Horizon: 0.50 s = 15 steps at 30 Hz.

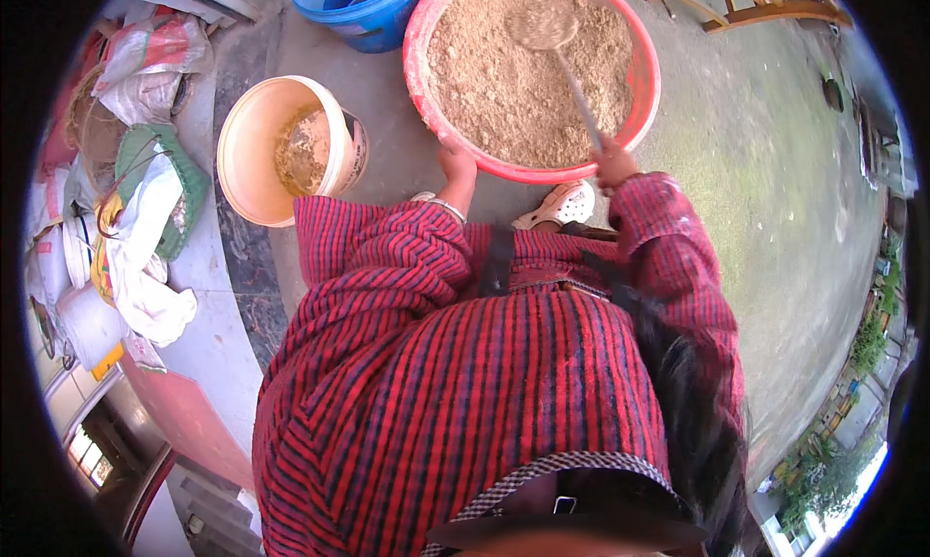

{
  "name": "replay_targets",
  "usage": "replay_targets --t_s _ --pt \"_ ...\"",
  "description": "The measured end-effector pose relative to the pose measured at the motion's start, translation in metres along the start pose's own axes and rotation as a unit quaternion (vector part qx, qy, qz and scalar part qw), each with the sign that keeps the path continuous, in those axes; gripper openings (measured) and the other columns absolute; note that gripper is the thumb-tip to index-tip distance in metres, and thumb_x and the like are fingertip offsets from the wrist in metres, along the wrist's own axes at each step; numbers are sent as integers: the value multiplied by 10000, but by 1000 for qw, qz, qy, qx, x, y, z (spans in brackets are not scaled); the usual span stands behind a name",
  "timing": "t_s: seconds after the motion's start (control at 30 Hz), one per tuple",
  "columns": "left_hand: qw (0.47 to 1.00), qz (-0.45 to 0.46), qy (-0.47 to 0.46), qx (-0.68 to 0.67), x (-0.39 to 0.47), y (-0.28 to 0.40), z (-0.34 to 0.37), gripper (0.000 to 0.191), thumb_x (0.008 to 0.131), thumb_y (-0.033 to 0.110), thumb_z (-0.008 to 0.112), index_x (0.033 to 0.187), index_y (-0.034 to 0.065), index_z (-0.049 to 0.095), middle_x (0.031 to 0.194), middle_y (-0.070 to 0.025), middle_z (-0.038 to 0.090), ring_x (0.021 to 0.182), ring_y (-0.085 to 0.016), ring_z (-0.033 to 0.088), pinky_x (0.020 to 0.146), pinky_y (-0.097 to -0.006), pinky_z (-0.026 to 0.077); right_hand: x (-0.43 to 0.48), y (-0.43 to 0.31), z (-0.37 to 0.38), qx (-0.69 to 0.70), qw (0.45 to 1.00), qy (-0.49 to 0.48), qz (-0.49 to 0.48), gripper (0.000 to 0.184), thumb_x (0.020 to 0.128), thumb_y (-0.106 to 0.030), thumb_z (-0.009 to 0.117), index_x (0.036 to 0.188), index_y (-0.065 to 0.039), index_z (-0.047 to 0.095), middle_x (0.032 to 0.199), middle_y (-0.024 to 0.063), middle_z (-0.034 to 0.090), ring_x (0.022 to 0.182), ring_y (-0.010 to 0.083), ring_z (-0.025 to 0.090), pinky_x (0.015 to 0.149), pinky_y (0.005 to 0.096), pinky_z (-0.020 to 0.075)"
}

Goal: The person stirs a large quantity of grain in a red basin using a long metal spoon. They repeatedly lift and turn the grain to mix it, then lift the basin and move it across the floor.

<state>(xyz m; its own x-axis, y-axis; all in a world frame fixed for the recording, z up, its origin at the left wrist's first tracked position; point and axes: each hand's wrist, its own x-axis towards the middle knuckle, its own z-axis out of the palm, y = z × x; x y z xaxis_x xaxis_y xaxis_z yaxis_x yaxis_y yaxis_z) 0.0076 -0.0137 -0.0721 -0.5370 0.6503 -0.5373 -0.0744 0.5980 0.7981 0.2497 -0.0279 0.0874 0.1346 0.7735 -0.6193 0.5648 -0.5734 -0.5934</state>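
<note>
A wide red plastic basin (pixel 649 92) stands on the floor before me, holding a crumbly tan meal-like mixture (pixel 501 92). My right hand (pixel 616 163) is closed around the handle of a long metal ladle (pixel 577 96). The ladle's round head lies over the mixture towards the far side, with some of the mixture on it; it looks slightly blurred. At the basin's near left rim, my left hand (pixel 458 168) grips the edge, its fingertips partly hidden behind the rim.
Left of the basin, a cream plastic bucket (pixel 247 150) leans open towards me, with wet residue inside. Behind it stands a blue bucket (pixel 363 30). Piled sacks (pixel 152 70) line the left side. A wooden chair or stool (pixel 763 8) is at the far right. My light clog (pixel 563 207) is near the basin.
</note>
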Motion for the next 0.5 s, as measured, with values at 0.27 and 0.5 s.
replay_targets --t_s 0.27,0.5 --pt "1000 10 -11 -13 -5 7 -8 596 832 454 201 941 -73 456 818 -169 528 692 -261 527 520 -336 412 -70 -19 -42 -128 984 -127 -13 420 798 -229 431 1204 -215 327 551 63 442 452 148 453 411 299 380" --pt "999 14 -10 -34 0 2 -4 536 850 367 213 967 -96 458 924 -232 525 870 -342 497 737 -380 381 -77 -16 -110 -587 788 166 -84 444 793 -286 429 1206 -211 283 746 138 536 644 291 563 554 401 458"
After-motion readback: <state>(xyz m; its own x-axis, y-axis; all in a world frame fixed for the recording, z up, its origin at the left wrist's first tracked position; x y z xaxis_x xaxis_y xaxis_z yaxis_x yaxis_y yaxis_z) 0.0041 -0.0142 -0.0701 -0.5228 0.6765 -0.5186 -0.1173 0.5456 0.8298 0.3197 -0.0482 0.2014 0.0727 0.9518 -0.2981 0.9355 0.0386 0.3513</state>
